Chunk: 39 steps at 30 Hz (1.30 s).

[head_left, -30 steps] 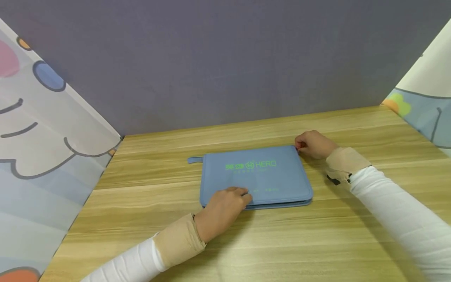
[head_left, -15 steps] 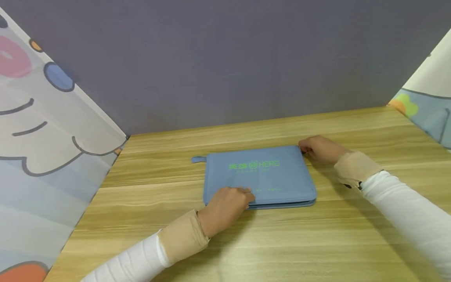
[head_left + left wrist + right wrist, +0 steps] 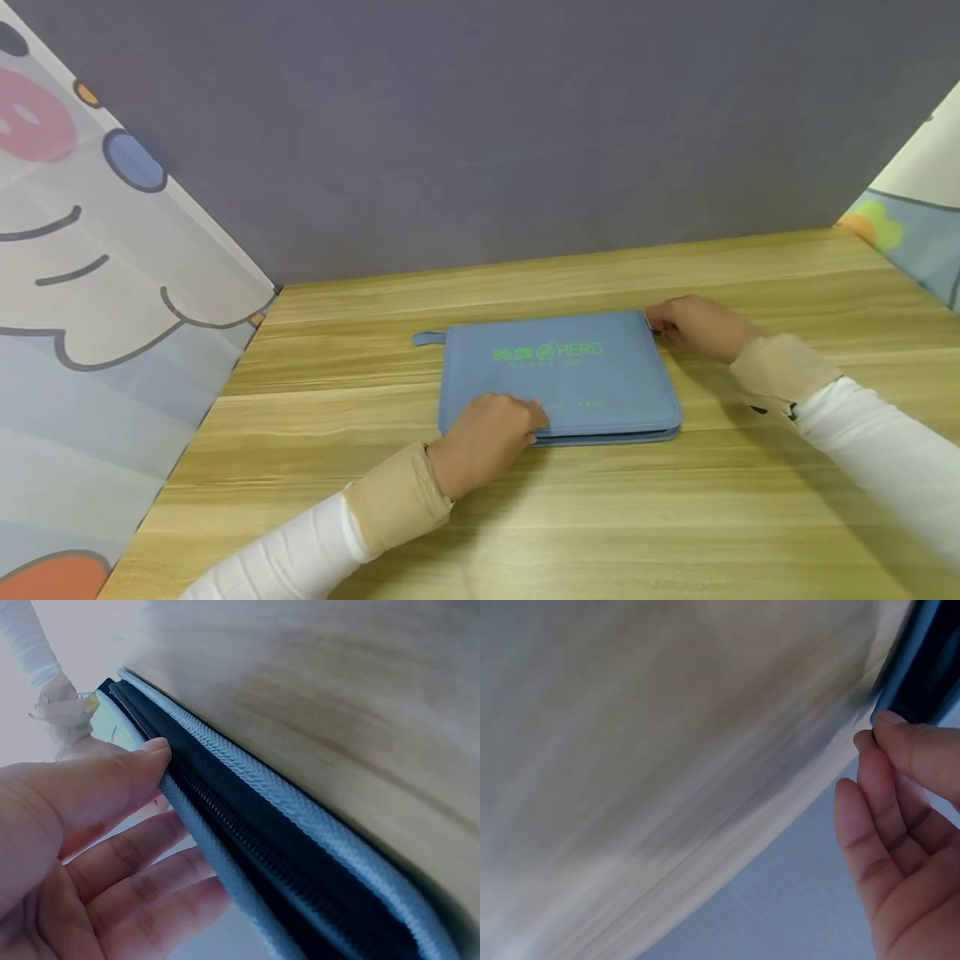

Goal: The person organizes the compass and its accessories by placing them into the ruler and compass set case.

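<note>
A blue zip case (image 3: 577,379) with green HERO lettering lies flat on the wooden table. My left hand (image 3: 487,437) holds its front edge, fingers over the cover and thumb at the rim. In the left wrist view, that thumb (image 3: 154,754) presses beside a black zipper track (image 3: 247,844), and a dark gap shows between the case's two edges. At the back right corner my right hand (image 3: 697,325) pinches what appears to be the zipper pull, mostly hidden by its fingertips. The right wrist view shows thumb and forefinger together at the dark edge of the case (image 3: 922,667).
A blue strap loop (image 3: 429,338) sticks out from the case's left side. Behind the wooden table (image 3: 345,367) rises a grey panel (image 3: 510,142). Cartoon-printed sheets (image 3: 90,350) border the table at left and right.
The right hand has slid slightly round the back right corner, toward the front along the right side. The left hand keeps its hold on the front edge. The head view has shifted a little.
</note>
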{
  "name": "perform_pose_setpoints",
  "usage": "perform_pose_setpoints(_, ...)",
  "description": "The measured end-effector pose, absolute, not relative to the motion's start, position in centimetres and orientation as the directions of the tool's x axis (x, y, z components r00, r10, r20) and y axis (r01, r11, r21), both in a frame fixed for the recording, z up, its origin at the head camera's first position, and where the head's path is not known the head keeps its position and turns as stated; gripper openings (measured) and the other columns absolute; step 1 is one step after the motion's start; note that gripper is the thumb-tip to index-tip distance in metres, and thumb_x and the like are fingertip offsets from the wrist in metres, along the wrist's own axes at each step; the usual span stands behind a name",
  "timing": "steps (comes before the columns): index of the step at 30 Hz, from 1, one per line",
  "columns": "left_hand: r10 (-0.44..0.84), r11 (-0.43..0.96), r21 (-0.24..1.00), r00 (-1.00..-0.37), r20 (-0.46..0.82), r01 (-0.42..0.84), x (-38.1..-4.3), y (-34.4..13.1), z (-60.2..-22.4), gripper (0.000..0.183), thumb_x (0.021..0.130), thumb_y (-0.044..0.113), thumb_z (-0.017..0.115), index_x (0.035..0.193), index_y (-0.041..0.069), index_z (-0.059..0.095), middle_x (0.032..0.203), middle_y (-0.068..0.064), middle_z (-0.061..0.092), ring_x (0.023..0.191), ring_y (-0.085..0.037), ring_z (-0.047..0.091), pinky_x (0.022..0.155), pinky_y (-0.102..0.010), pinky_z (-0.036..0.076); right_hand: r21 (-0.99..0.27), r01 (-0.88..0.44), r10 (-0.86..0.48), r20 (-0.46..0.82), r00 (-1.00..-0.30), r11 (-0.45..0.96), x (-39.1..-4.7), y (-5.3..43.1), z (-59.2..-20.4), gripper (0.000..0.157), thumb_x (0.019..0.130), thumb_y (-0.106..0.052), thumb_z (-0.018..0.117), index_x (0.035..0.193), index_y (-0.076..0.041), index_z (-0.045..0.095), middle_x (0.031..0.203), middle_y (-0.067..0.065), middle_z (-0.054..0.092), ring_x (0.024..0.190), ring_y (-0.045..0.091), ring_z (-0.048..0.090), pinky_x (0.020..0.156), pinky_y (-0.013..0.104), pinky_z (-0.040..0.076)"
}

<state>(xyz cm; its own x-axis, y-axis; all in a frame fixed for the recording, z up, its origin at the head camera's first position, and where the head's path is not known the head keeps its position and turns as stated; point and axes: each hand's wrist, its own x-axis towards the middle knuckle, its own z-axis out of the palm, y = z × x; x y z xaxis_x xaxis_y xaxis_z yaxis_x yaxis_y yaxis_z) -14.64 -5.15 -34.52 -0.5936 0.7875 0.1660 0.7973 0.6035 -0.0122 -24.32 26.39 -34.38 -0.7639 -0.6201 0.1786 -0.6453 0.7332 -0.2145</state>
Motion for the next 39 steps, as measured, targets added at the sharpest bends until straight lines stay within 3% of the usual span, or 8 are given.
perform_pose_setpoints(10, 0.782, 0.61, 0.058, -0.612, 0.118, 0.79, -14.8, -5.2, -34.2, 0.016, 0.079, 0.012, 0.076, 0.094, 0.016, 0.074, 0.11, -0.003, 0.068, 0.093, -0.014, 0.067, 0.072, -0.02, 0.052, -0.194, -0.621, -0.588, 0.203, -0.783, 0.76, -22.6, 26.4, -35.0, 0.039, 0.077, 0.015, 0.056, 0.064, -0.016, 0.037, 0.062, -0.009, 0.031, 0.059, 0.007, 0.032, 0.055, 0.024, 0.028)
perform_pose_setpoints(17, 0.78, 0.613, 0.067, -0.617, 0.102, 0.787, -14.9, -5.1, -34.1, 0.017, 0.079, 0.013, 0.075, 0.096, 0.016, 0.074, 0.11, -0.001, 0.068, 0.098, -0.013, 0.066, 0.074, -0.02, 0.052, -0.233, -0.651, -0.61, 0.229, -0.759, 0.723, -21.5, 26.6, -35.1, 0.042, 0.074, 0.019, 0.055, 0.064, -0.017, 0.035, 0.063, -0.012, 0.027, 0.059, 0.002, 0.031, 0.054, 0.021, 0.028)
perform_pose_setpoints(28, 0.78, 0.612, 0.073, -0.616, 0.11, 0.788, -15.0, -5.2, -34.1, 0.02, 0.079, 0.013, 0.076, 0.098, 0.015, 0.074, 0.109, -0.002, 0.069, 0.097, -0.013, 0.066, 0.075, -0.02, 0.052, -0.213, -0.679, -0.629, 0.259, -0.733, 0.703, -19.2, 26.8, -35.3, 0.049, 0.069, 0.017, 0.065, 0.063, -0.02, 0.034, 0.063, -0.016, 0.026, 0.059, -0.002, 0.028, 0.052, 0.019, 0.026)
perform_pose_setpoints(39, 0.783, 0.599, 0.108, -0.608, 0.13, 0.794, -15.2, -5.5, -34.3, 0.017, 0.078, 0.011, 0.076, 0.095, 0.014, 0.074, 0.106, -0.002, 0.07, 0.09, -0.014, 0.068, 0.072, -0.022, 0.053, -0.341, -0.639, -0.637, 0.134, -0.759, 0.69, -15.8, 26.8, -35.4, 0.044, 0.073, 0.009, 0.07, 0.063, -0.023, 0.041, 0.062, -0.02, 0.03, 0.057, -0.005, 0.028, 0.049, 0.018, 0.026)
